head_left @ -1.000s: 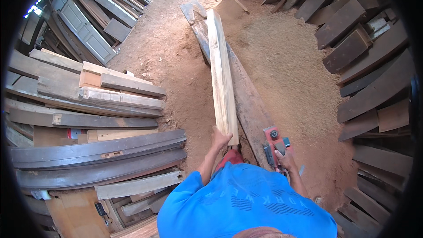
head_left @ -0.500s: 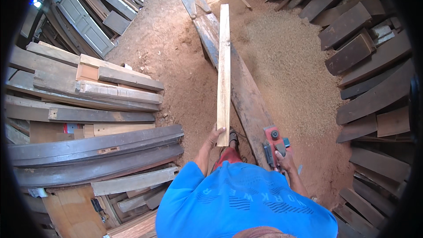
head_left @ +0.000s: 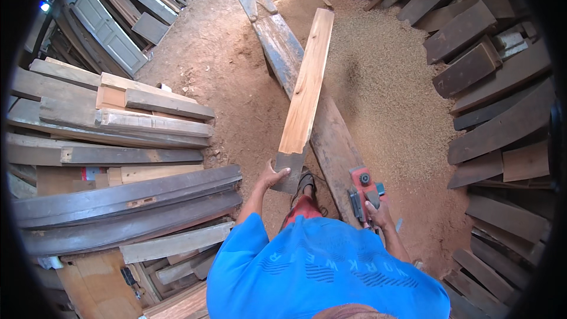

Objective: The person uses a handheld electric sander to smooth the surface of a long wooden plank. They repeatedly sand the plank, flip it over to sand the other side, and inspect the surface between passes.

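Note:
My left hand (head_left: 273,175) is closed on the near end of a wooden plank (head_left: 308,85), thumb on top. The plank's upper face is pale, freshly planed wood, with a dark grey rough patch at the near end. It slants away to the right, over a long worn workbench board (head_left: 338,137); I cannot tell whether it touches it. My right hand (head_left: 378,211) grips the handle of a red and black electric planer (head_left: 363,186), which sits on the bench board's near end.
Stacked old timbers (head_left: 147,192) lie close on my left. Dark beams (head_left: 472,77) line the right side. Sawdust and shavings (head_left: 390,82) cover the ground beyond the bench. A panelled door (head_left: 109,20) leans at the far left. My sandalled foot (head_left: 306,182) is beside the plank's near end.
My left hand has turned the plank over onto a wider face that shows the dark patch. Its far end has swung right. My right hand and the planer have stayed nearly still.

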Demonstrator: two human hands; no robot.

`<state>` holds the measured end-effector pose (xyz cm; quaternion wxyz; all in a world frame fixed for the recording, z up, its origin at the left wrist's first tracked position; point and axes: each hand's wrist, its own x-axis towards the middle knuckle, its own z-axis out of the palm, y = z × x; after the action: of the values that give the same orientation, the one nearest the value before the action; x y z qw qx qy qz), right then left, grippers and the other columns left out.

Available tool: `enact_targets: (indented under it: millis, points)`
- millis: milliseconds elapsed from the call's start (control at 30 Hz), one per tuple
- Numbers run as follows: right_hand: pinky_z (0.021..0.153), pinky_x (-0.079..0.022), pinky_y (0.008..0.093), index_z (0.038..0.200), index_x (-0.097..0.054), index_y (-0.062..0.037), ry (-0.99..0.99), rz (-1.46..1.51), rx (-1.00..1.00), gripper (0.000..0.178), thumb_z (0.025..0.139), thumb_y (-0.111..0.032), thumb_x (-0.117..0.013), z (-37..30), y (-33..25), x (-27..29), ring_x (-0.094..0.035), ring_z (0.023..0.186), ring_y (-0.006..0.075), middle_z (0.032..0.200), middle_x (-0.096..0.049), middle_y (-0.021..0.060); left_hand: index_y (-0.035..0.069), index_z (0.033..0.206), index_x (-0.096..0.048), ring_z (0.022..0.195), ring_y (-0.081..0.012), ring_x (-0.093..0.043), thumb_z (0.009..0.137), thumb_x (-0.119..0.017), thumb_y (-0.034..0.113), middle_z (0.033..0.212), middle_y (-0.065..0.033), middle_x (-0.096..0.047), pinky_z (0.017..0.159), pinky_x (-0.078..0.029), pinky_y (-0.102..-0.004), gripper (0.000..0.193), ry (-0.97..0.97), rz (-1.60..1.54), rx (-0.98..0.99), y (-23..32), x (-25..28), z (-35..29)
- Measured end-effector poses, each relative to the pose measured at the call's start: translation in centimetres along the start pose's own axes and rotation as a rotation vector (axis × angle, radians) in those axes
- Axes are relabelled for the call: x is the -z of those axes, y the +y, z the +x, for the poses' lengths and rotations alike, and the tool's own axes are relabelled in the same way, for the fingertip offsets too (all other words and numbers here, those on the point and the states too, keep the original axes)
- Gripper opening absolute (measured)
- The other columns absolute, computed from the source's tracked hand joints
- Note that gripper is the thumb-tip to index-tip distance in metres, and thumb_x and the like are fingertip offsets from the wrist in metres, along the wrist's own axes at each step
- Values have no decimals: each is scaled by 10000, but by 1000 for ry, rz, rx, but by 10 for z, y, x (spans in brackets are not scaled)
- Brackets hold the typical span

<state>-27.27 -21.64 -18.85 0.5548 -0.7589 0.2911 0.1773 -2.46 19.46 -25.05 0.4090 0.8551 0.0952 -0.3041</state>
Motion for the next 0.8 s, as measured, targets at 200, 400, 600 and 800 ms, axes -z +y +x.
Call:
enact_targets:
  millis: [200,400,600,800]
  points:
    - [581,-494,364,979,-670,25,-21,92,-36,554,902,-523,-695,1,15,2,-618,633,168,697,-640,62,-31,1335,-594,1080,-231,-684,809,-834,523,1187,-154,-721,963,-531,-381,801,-116,-425,-101,-39,-58,7]
    - [562,-483,350,964,-668,11,-10,62,-44,540,903,-524,-699,2,27,2,-600,613,155,676,-620,47,-42,1327,-577,1096,-243,-682,809,-826,555,1184,-151,-716,974,-529,-386,829,64,-576,-71,-39,-152,-36]
    - [529,-472,357,924,-644,0,-26,56,-43,505,915,-502,-693,5,22,4,-600,582,164,658,-610,49,-35,1404,-517,1146,-255,-653,908,-779,455,1294,-155,-662,1008,-515,-398,745,121,-681,75,3,-183,-51]
    - [467,-460,323,953,-629,-6,-140,73,-63,379,940,-380,-691,-18,-15,14,-583,503,161,654,-614,53,-51,1254,-610,1012,-213,-671,943,-748,473,1141,-107,-703,924,-543,-377,625,20,-1017,-16,59,-160,-23]
